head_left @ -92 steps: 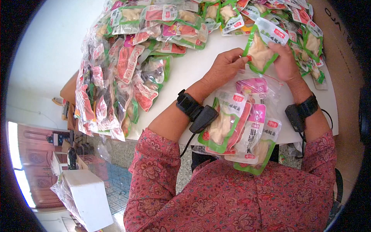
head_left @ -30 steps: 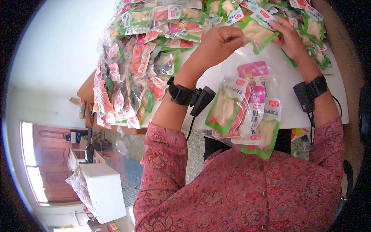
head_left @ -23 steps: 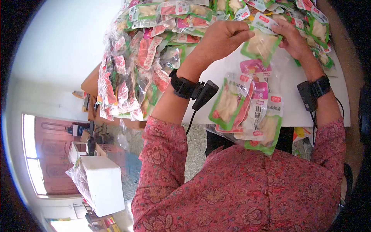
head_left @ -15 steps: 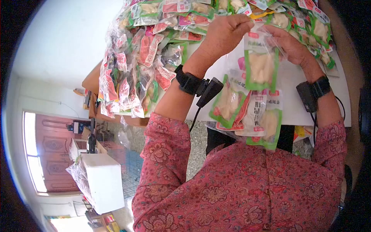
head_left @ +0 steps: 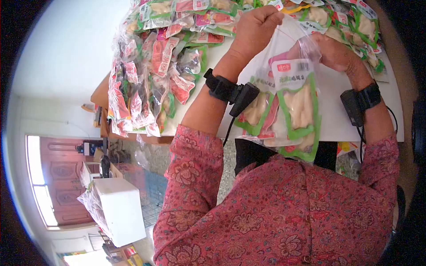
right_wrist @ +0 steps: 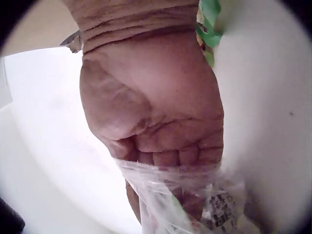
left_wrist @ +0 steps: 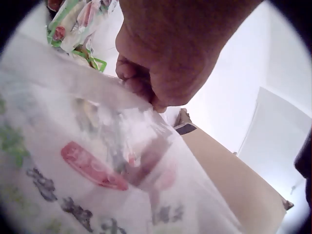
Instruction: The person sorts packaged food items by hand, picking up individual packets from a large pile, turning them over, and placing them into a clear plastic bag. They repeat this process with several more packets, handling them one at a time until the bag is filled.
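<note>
My left hand point(head_left: 259, 29) pinches the top edge of a clear plastic bag point(head_left: 284, 33) and holds it up; the left wrist view shows its thumb and curled fingers at the film. My right hand point(head_left: 335, 52) has its fingers inside the bag's mouth; in the right wrist view the fingers point(right_wrist: 165, 158) reach down behind the film. Just below these fingertips, a green-edged food packet point(head_left: 298, 104) with pale contents stands upright in the bag. Behind and beside it in the bag are several more packets, one green-edged packet point(head_left: 257, 108) at the left.
A large heap of printed food packets point(head_left: 164, 53) covers the table's left side and back. More green-edged packets point(head_left: 366, 29) lie at the back right. The white table's point(head_left: 355, 128) front edge is near the body. A white box point(head_left: 117, 210) stands at the lower left.
The green-edged packet, held between both hands earlier, has gone down into the clear bag. My left hand has moved up with the bag's edge; my right fingers have entered the bag's mouth.
</note>
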The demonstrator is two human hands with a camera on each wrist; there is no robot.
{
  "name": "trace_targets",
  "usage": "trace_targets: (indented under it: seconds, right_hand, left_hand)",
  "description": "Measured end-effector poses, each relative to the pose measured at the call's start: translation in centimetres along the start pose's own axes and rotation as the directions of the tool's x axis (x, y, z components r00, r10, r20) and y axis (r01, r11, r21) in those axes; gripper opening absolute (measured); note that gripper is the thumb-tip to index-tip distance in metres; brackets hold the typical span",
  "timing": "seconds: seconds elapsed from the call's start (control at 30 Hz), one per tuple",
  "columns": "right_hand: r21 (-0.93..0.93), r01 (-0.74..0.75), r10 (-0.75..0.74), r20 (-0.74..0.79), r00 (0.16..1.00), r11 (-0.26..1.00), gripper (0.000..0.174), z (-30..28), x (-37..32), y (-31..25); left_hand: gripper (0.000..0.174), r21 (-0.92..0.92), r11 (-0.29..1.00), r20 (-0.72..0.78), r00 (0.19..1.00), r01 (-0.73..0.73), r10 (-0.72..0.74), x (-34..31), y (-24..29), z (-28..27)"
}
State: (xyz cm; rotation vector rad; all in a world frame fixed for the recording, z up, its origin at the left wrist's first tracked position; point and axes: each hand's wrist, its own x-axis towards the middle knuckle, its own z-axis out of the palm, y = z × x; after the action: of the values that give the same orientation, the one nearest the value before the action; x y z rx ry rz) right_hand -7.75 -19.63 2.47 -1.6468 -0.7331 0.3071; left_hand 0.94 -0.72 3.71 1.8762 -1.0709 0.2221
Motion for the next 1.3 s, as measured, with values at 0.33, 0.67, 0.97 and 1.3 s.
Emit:
trace_targets:
  seconds: [0.33,0.67,0.97,1.3]
  right_hand:
    - [0.498,-0.06,0.125,-0.098,0.987,0.865,0.051,0.7,0.5,1.9]
    - [0.0,-0.348,0.345,-0.121,0.931,0.938,0.037,0.5,0.1,0.1]
    - [-0.788,-0.424,-0.38,-0.595,0.708,0.446,0.037,-4.3,-0.4,1.2]
    - [-0.629,-0.752,0.299,-0.691,0.658,0.2,0.071,-6.5,-4.5,-2.0]
  left_hand:
    - [0.025,-0.134,0.983,-0.08,0.987,0.126,-0.137,-0.7,-1.4,-0.6]
    - [0.026,-0.273,0.953,-0.07,0.986,0.13,-0.154,-1.4,-2.1,0.1]
    - [0.02,-0.462,0.825,0.062,0.94,0.326,-0.337,-2.2,-3.0,0.0]
    - [0.025,-0.52,0.796,0.088,0.947,0.31,-0.31,-2.5,-2.3,0.2]
